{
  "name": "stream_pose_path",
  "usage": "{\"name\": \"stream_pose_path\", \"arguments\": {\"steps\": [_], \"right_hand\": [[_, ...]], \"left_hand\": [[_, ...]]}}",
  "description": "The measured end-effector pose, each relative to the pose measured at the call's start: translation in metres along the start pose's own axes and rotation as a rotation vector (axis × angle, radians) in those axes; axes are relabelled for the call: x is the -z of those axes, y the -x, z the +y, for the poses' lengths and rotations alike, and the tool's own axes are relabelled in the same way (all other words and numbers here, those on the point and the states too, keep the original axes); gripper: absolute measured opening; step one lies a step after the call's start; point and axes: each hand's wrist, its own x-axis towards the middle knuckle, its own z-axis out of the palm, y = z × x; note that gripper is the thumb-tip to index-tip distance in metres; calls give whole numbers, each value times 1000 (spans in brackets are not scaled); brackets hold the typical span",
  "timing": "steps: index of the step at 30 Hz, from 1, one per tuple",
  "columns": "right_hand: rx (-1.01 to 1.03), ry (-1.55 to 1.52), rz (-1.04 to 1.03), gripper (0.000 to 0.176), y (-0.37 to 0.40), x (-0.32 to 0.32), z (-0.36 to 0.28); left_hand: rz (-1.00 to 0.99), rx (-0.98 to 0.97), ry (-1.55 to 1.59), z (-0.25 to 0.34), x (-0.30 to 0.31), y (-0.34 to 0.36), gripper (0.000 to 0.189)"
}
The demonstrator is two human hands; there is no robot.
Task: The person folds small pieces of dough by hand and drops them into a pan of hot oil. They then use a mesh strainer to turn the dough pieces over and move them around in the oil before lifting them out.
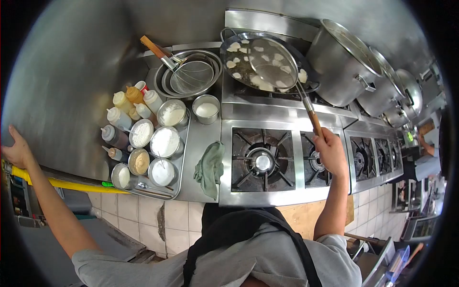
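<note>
My right hand (330, 150) is closed around the wooden handle of a wire-mesh skimmer (273, 62). The skimmer's round mesh lies over a wide wok (304, 61) of dark oil at the back of the stove, where several pale pieces of food (234, 46) float. Far to the left, my left hand (17, 149) rests at the edge of the steel side panel (71, 86). Its thumb and fingers are spread, partly cut off by the dark border, and I see nothing held in it.
Squeeze bottles (114, 136) and bowls of white powder (165, 142) crowd a metal tray (179, 179). Behind them, nested bowls (160, 79) hold strainers. A green cloth (209, 167) lies beside the front burner (262, 161). Tall pots (339, 67) stand right of the wok; another person (427, 160) is farther right.
</note>
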Motion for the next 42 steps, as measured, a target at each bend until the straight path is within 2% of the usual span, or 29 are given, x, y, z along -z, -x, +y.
{"name": "stream_pose_path", "arguments": {"steps": [8,11,17,19,25,27,32,37,42], "right_hand": [[82,243,228,26,-16,-15,-13],[48,132,160,25,-5,0,-8],[-23,135,130,25,5,-4,15],[21,252,254,25,-2,-13,12],[0,232,296,24,-22,0,-2],[72,329,398,25,-40,0,7],[7,437,385,28,-56,-8,16],[34,357,334,30,-51,-16,22],[-30,362,353,29,-38,-10,8]], "left_hand": [[-16,27,25,3,1,-1,74],[-26,31,31,3,0,0,74],[-19,27,-2,-4,-4,0,74],[-18,23,-13,-7,-6,-1,73],[-16,18,-39,-14,-10,-1,72],[-13,17,-44,-15,-13,0,71],[-5,19,-65,-23,-13,-1,71],[-6,12,-81,-28,-19,1,70],[-9,10,-107,-35,-23,2,70]]}}
